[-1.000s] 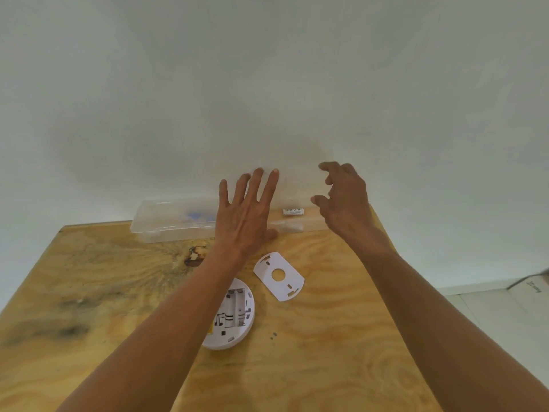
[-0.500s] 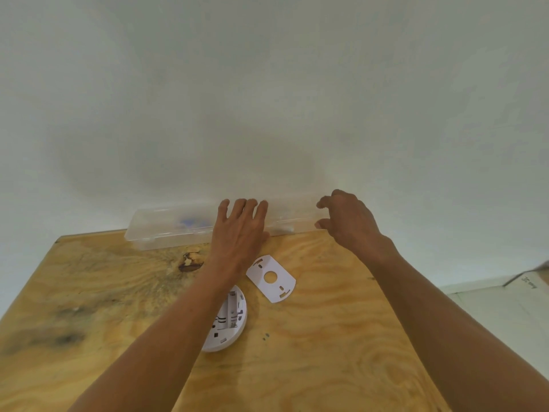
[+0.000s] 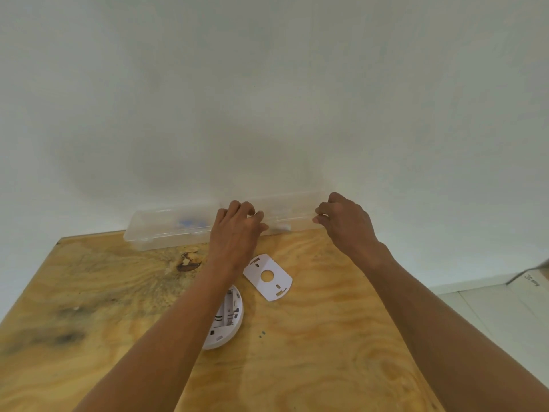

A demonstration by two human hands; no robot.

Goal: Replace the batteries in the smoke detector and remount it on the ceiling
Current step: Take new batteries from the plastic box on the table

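Note:
The white smoke detector [image 3: 228,316] lies on its face on the plywood table [image 3: 312,337], its battery bay facing up and partly hidden by my left forearm. Its flat white mounting plate [image 3: 269,276] lies just to the right. A long clear plastic box [image 3: 166,227] with something blue inside sits along the table's far edge against the wall. My left hand [image 3: 237,230] rests curled on the box's middle front. My right hand [image 3: 344,221] pinches the box's right end.
A white wall [image 3: 267,99] rises directly behind the table. A dark knot [image 3: 187,263] marks the wood near the box. Pale floor [image 3: 490,310] and a cardboard box corner [image 3: 531,278] show at the right.
Both hands have dropped from the air onto the clear box. The left fingers went from spread to curled, and the right hand closed on the box's right end.

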